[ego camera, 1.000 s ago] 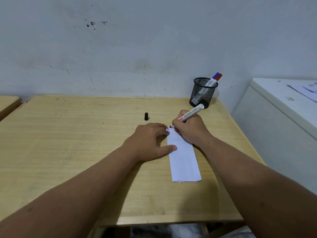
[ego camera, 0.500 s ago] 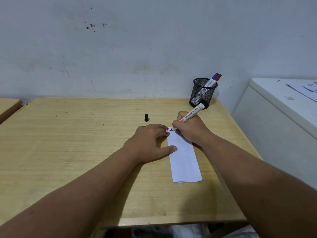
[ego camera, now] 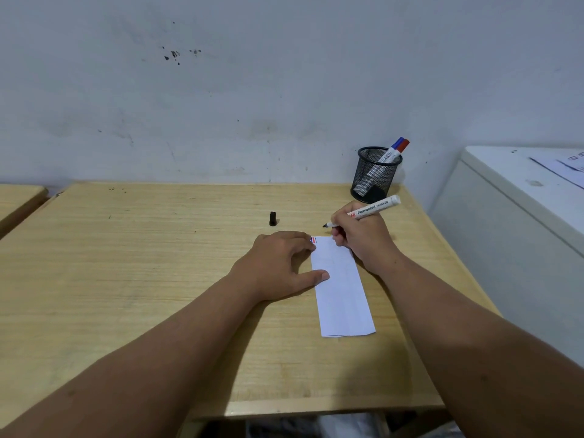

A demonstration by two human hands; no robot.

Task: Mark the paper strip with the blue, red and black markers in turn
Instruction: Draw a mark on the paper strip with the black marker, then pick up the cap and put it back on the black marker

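A white paper strip (ego camera: 343, 292) lies lengthwise on the wooden desk (ego camera: 158, 279), with small blue, red and black marks at its far left corner. My left hand (ego camera: 281, 263) presses flat on the strip's left edge, fingers spread. My right hand (ego camera: 363, 235) grips an uncapped black marker (ego camera: 366, 211), its tip lifted just beyond the strip's far edge. The marker's black cap (ego camera: 272, 218) stands on the desk behind my left hand. The blue marker (ego camera: 392, 151) and red marker (ego camera: 400, 148) stand capped in a black mesh cup (ego camera: 374, 177).
The mesh cup sits at the desk's far right corner against a grey wall. A white cabinet (ego camera: 512, 222) with papers on top stands right of the desk. Another wooden desk edge (ego camera: 19, 197) shows at far left.
My right hand has lifted the black marker's tip off the strip's corner and moved it slightly away, past the far edge. My left hand stays pressed on the paper.
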